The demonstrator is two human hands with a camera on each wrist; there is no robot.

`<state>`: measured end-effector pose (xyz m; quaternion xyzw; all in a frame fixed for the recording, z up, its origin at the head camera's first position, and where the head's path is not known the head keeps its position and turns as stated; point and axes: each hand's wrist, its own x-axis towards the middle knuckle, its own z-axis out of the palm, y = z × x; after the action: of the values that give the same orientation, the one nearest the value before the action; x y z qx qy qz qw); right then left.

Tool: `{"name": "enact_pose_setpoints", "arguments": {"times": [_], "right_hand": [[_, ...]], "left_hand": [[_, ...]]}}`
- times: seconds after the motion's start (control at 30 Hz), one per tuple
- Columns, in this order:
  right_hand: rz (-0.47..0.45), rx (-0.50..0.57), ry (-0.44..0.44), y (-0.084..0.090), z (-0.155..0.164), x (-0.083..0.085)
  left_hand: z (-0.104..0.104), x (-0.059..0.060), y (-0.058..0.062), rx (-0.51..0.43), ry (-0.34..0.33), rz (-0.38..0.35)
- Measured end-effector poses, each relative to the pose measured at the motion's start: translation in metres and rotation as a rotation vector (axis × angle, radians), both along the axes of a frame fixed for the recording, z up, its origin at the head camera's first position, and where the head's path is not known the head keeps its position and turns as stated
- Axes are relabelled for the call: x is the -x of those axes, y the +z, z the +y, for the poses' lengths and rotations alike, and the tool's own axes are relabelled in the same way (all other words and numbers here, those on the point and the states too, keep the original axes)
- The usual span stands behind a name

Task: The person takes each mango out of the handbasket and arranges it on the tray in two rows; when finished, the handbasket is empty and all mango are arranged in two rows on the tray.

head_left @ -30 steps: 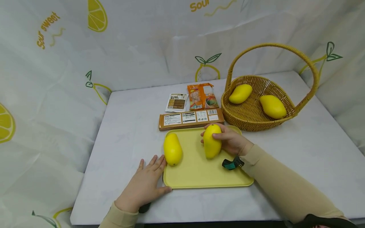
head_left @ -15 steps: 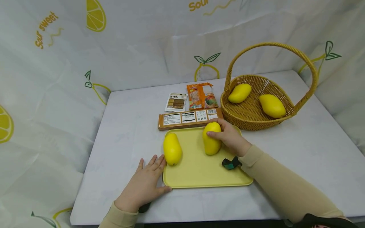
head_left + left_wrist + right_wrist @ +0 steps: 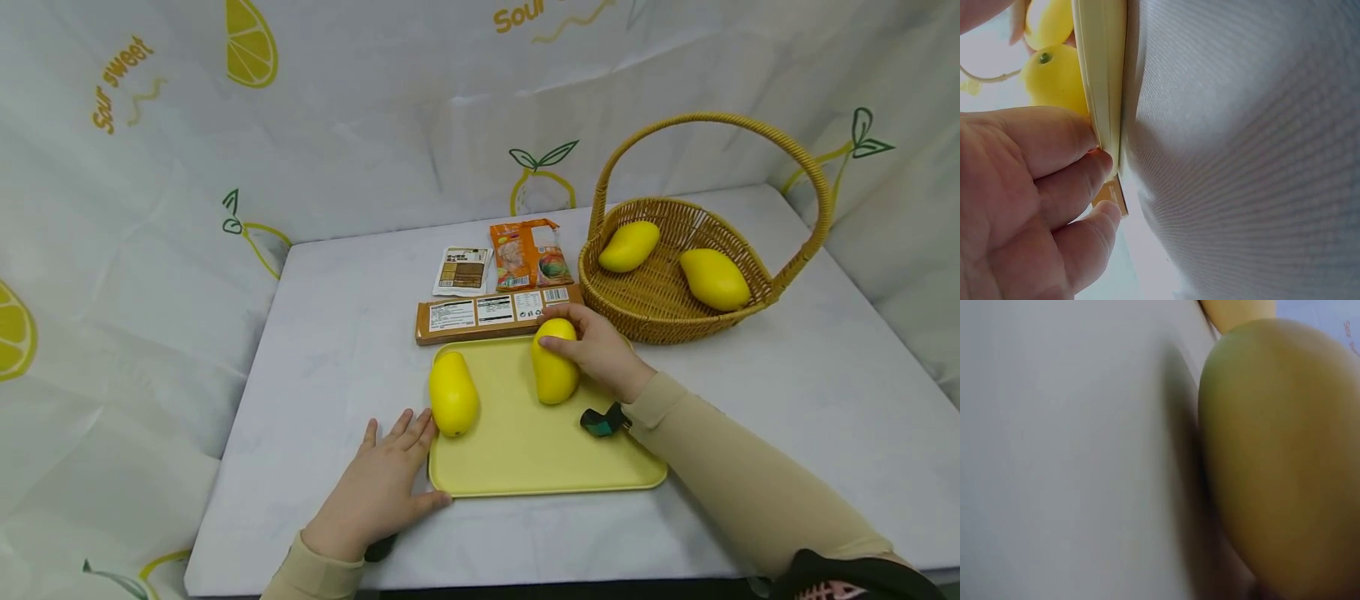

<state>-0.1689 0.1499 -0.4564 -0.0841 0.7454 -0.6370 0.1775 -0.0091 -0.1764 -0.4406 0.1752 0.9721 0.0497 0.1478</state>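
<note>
In the head view my right hand (image 3: 603,350) grips a yellow mango (image 3: 555,375) over the right half of a pale yellow tray (image 3: 540,458); thumb and fingers lie on either side of the fruit. The same mango (image 3: 1279,456) fills much of the right wrist view, close to the tray's surface. A second mango (image 3: 453,393) lies along the tray's left side. My left hand (image 3: 378,492) is spread flat at the tray's left edge, fingertips touching the rim. From the left wrist, its fingers (image 3: 1054,144) show against the tray wall (image 3: 1100,75).
A wicker basket (image 3: 645,308) with a tall handle stands at the back right, holding two mangoes (image 3: 716,280). Behind the tray lie a long brown box (image 3: 480,321), an orange packet (image 3: 528,254) and a small white-and-brown sachet (image 3: 462,271).
My right hand has moved the mango slightly away from me and a little left, lowering it toward the tray. The left hand has stayed in place.
</note>
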Motion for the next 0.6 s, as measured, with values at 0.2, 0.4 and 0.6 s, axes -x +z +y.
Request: {"name": "enact_pose_setpoints", "arguments": {"times": [0.2,0.4,0.6], "right_hand": [[0.106,-0.156,-0.037,0.004,-0.003,-0.001],[0.122,-0.245,-0.055,0.006,-0.004,-0.002],[0.125,-0.329,-0.041,0.013,0.003,-0.003]], "left_hand": [[0.001,0.0,0.001,-0.005,0.004,-0.007],[0.001,0.0,0.001,-0.006,0.005,-0.002],[0.001,0.0,0.0,-0.016,0.005,-0.002]]}}
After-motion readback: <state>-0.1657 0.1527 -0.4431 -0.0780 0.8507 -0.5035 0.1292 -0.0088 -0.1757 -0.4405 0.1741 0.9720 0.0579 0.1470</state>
